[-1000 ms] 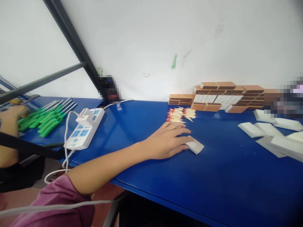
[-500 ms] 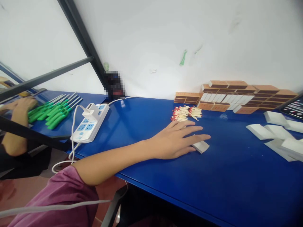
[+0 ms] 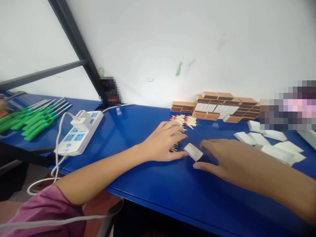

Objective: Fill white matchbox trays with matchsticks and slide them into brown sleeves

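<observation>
My left hand (image 3: 164, 142) rests over a pile of loose matches (image 3: 174, 145), its fingers loosely curved and apart, the thumb stretched towards a small white matchbox tray (image 3: 194, 152). The tray lies on the blue table, close to the thumb tip; whether they touch I cannot tell. On the tray's other side is my right hand (image 3: 219, 156), with thumb and fingers spread apart and nothing between them. Behind my left hand lie more red-tipped matches (image 3: 190, 121). Part of the match pile is hidden under the left fingers.
Brown matchboxes (image 3: 222, 103) are stacked against the wall. Several white trays or sleeves (image 3: 261, 138) lie behind my right hand. To the left are a white power strip (image 3: 81, 138) with cables and green-handled lighters (image 3: 41, 121). The table's front edge (image 3: 148, 204) runs below my arms.
My right hand has come in from the right. My left hand has drawn back off the white tray, which now lies uncovered between both hands. The view has shifted to the right.
</observation>
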A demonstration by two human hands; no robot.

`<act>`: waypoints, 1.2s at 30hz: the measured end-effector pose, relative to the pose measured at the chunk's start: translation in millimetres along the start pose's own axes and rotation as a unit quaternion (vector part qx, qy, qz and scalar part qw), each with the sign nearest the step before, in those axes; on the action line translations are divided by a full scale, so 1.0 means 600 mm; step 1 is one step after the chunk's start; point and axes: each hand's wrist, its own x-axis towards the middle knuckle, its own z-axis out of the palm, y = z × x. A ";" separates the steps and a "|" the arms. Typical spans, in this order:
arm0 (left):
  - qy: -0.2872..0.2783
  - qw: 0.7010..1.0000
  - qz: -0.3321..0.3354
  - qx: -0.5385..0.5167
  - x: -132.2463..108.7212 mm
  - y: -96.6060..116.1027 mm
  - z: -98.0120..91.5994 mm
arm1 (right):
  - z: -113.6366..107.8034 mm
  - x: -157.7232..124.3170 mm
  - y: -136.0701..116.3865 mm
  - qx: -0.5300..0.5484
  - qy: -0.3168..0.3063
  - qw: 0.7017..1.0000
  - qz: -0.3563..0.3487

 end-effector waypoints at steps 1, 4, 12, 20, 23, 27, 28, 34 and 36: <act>-0.003 1.000 0.004 -0.001 -0.001 0.001 0.001 | -0.005 0.007 -0.005 -0.007 -0.026 0.999 -0.024; -0.012 1.000 0.007 0.000 -0.003 0.004 0.005 | -0.019 0.024 -0.014 0.001 -0.073 0.995 -0.075; -0.038 0.999 -0.013 0.004 -0.001 0.006 0.008 | -0.031 0.100 0.041 0.174 -0.053 0.980 -0.078; -0.039 0.999 -0.017 -0.007 0.000 0.007 0.008 | 0.032 0.170 0.078 0.105 0.076 0.989 -0.072; -0.042 0.999 -0.018 -0.003 0.001 0.006 0.009 | 0.032 0.169 0.077 0.118 0.043 0.991 -0.049; -0.042 0.999 -0.022 -0.004 0.002 0.004 0.009 | 0.029 0.172 0.077 0.117 0.018 0.992 -0.053; -0.040 0.999 -0.022 -0.005 0.002 0.003 0.008 | 0.029 0.173 0.078 0.108 0.014 0.992 -0.056; -0.036 0.999 -0.026 -0.005 0.001 0.000 0.009 | 0.033 0.162 0.082 0.054 -0.018 0.997 -0.043; -0.036 0.999 -0.024 -0.007 0.001 0.001 0.010 | 0.033 0.156 0.081 0.032 -0.030 0.998 -0.036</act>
